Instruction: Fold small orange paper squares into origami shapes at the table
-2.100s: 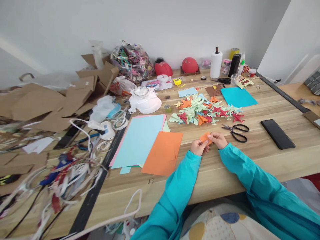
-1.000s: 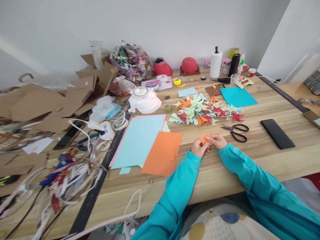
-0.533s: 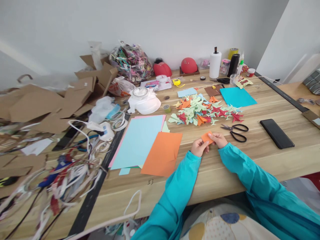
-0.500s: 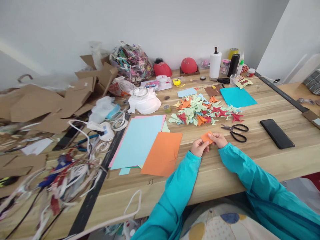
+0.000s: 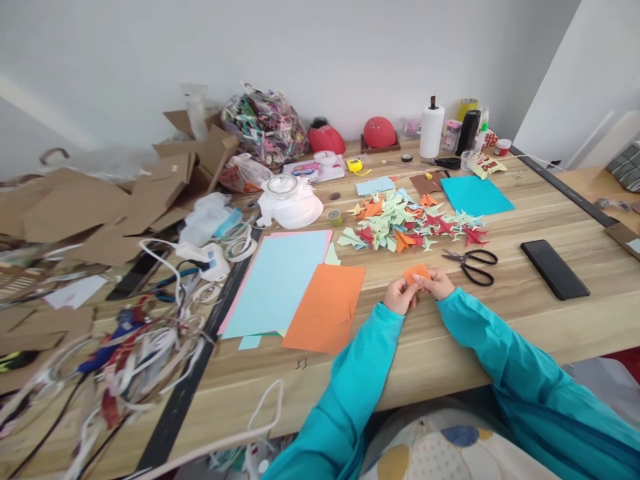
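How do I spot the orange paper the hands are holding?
On the wooden table, just left of the black scissors, the left hand and right hand pinch a small orange paper. Unlike the big flat orange sheet nearby, it is folded.

Your arms are both in long teal sleeves, same cloth on each side. Left sleeve (image 5: 345, 400): plain turquoise, loose cut, soft creases bunching along the forearm, and the cuff ends at the wrist. Right sleeve (image 5: 505, 367): same colour, with broader folds toward the elbow and one long fold line running down it. Your left hand (image 5: 400, 295) and right hand (image 5: 436, 283) are bare from the cuffs out. At the bottom edge, printed fabric (image 5: 440, 447) covers your lap: cream ground with rounded navy and mustard patches plus a dotted pinkish one. Can't tell if it's clothing or a cover.
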`<act>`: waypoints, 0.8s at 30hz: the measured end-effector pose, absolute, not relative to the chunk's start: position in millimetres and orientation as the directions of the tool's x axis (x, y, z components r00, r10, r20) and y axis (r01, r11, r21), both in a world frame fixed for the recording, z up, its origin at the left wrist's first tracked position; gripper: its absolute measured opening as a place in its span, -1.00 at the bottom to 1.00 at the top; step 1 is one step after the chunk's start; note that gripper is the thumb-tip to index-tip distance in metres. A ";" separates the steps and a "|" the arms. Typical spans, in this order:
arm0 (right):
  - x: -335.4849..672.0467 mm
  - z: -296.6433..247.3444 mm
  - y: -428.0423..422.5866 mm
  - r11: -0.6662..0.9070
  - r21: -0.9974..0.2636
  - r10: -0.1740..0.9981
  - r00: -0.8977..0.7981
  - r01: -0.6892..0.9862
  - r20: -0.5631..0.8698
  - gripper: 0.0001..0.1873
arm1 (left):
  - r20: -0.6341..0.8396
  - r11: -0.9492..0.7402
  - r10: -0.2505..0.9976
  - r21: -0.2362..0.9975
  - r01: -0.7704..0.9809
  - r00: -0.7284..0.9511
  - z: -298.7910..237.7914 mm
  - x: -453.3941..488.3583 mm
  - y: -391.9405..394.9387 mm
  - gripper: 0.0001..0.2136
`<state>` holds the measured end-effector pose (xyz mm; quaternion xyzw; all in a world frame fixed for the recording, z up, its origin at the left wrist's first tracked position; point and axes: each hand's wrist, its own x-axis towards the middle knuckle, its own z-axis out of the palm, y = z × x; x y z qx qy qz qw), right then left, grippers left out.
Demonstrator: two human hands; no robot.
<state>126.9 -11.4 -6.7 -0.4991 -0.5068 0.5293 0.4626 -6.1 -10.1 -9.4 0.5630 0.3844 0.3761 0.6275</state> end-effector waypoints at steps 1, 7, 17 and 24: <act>126.7 -6.8 -11.1 -0.084 -0.996 0.994 -0.065 -0.004 -0.084 -0.47 | -0.055 0.078 0.902 0.996 -0.037 0.429 -9.9 -6.2 -10.0 -0.59; 127.1 -4.3 -9.5 -0.183 -0.976 0.983 -0.041 -0.116 -0.179 -0.45 | -0.096 0.155 0.885 0.983 -0.094 0.457 -13.0 -6.6 -9.5 -0.60; 128.0 -5.6 -9.0 -0.127 -0.987 0.992 -0.030 -0.093 -0.125 -0.45 | -0.018 0.083 0.887 0.989 -0.120 0.461 -5.2 -5.4 -12.1 -0.62; 131.6 -9.0 -5.8 -0.157 -0.977 0.987 -0.002 -0.145 -0.159 -0.46 | -0.083 0.165 0.896 0.975 -0.152 0.436 -4.3 -7.3 -11.4 -0.68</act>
